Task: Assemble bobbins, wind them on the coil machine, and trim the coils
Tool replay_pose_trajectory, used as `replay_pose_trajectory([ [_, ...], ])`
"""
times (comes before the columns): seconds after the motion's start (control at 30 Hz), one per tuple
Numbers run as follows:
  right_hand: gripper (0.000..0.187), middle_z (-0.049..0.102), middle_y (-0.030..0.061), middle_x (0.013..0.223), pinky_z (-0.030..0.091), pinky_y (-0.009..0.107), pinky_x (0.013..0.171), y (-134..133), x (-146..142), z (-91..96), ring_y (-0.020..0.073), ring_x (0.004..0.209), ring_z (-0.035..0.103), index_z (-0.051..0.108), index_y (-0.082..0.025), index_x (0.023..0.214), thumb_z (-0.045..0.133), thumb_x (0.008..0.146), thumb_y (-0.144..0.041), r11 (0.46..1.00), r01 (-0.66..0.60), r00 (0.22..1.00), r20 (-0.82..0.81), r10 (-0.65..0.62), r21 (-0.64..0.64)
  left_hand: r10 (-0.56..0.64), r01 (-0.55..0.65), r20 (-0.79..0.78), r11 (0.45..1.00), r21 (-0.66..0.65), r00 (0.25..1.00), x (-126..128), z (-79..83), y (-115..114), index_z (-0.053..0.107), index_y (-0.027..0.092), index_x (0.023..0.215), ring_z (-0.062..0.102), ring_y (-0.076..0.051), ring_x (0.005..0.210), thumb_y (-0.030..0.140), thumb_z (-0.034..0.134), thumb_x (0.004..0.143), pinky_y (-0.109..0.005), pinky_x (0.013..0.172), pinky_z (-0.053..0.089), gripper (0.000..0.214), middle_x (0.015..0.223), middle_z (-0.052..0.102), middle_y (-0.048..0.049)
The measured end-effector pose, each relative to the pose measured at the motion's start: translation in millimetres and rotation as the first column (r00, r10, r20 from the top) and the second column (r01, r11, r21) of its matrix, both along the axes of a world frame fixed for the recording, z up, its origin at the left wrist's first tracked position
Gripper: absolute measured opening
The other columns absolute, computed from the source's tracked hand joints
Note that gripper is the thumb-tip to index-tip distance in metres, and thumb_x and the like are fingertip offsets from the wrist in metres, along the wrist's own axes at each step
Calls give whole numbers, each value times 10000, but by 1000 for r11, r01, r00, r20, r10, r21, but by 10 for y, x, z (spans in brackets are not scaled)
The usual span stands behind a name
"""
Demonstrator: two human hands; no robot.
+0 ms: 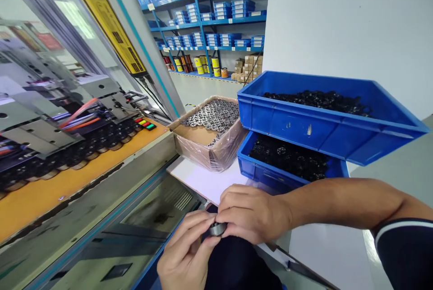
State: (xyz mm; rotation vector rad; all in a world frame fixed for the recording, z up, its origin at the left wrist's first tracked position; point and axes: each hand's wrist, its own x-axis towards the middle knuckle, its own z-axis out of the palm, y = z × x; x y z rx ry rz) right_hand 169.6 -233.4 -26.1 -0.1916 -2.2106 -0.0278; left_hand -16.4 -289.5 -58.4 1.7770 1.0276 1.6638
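Observation:
In front of my lap, both hands meet on one small, round stator core [217, 228], a grey metal ring with something black on top. My left hand [189, 249] pinches it from the left between thumb and fingers. From the right, my right hand [248, 213] closes its fingers over the core's upper edge and side. The fingers hide much of its top. Beyond my hands stands a plastic-wrapped cardboard box [199, 148] with many metal cores. Two blue bins [287, 123] with small black parts are stacked, the upper one offset, just beyond my right forearm.
On the left a machine [34, 123] has an orange worktop [101, 163] with a row of black-topped metal parts and colored buttons [145, 123]. A yellow light-curtain bar [108, 24] runs along its post. Blue shelving [199, 24] with bins and spools stands behind.

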Motion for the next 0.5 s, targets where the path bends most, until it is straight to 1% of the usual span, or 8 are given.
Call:
replay_pose_trajectory([
  [0.07, 182, 654, 82, 825, 537, 291, 776, 4, 7, 5, 161, 818, 580, 594, -87, 940, 475, 1006, -207, 999, 37, 999, 22, -37, 10, -31, 37, 76, 996, -79, 997, 18, -21, 19, 786, 339, 989, 706, -193, 929, 204, 785, 759, -272, 844, 575, 268, 982, 769, -9],
  [0.13, 154, 649, 81, 828, 527, 303, 748, 12, 13, 15, 169, 813, 576, 594, -90, 941, 488, 989, -191, 998, 59, 998, 37, -60, 29, -58, 99, 182, 970, -222, 982, 42, -24, 41, 781, 312, 995, 708, -214, 950, 262, 848, 694, -277, 831, 581, 312, 1016, 758, -39],
  [0.2, 125, 649, 82, 853, 524, 316, 752, 21, 16, 25, 174, 825, 578, 593, -92, 965, 527, 973, -198, 997, 68, 997, 36, -69, 20, -68, 197, 332, 907, -373, 941, 77, -13, 59, 773, 288, 969, 708, -194, 844, 307, 876, 660, -268, 767, 586, 326, 928, 749, -40],
  [0.27, 180, 654, 95, 914, 531, 330, 813, 28, 17, 31, 176, 889, 586, 584, -95, 1024, 573, 971, -267, 997, 74, 997, 24, -73, -35, -71, 343, 509, 817, -464, 858, 118, -1, 66, 763, 263, 948, 689, -169, 747, 377, 855, 688, -264, 716, 581, 298, 826, 731, -37],
  [0.33, 233, 653, 100, 961, 530, 333, 877, 31, 18, 32, 170, 955, 587, 573, -109, 1068, 598, 969, -319, 992, 65, 998, 22, -63, -105, -67, 484, 662, 737, -472, 746, 147, 1, 64, 754, 244, 987, 681, -167, 750, 457, 824, 710, -266, 713, 574, 357, 815, 725, -53],
  [0.4, 190, 651, 86, 939, 530, 318, 879, 31, 18, 30, 158, 953, 591, 577, -123, 1047, 599, 969, -295, 989, 37, 999, 10, -36, -142, -55, 567, 739, 680, -464, 671, 151, -11, 59, 747, 242, 1026, 665, -150, 748, 472, 816, 716, -253, 716, 560, 392, 827, 723, -55],
  [0.47, 113, 646, 72, 885, 533, 304, 842, 26, 20, 32, 151, 898, 595, 589, -126, 973, 594, 966, -239, 990, 18, 1000, -10, -20, -143, -61, 600, 761, 657, -457, 646, 130, -27, 55, 742, 254, 1024, 637, -126, 712, 464, 807, 732, -240, 710, 544, 366, 809, 714, -39],
  [0.5, 105, 644, 73, 868, 534, 303, 823, 21, 21, 35, 152, 872, 594, 593, -123, 943, 592, 963, -226, 991, 17, 1000, -21, -20, -136, -82, 604, 752, 655, -454, 654, 115, -33, 54, 737, 261, 1021, 627, -122, 707, 469, 797, 744, -239, 715, 537, 351, 797, 709, -32],
])
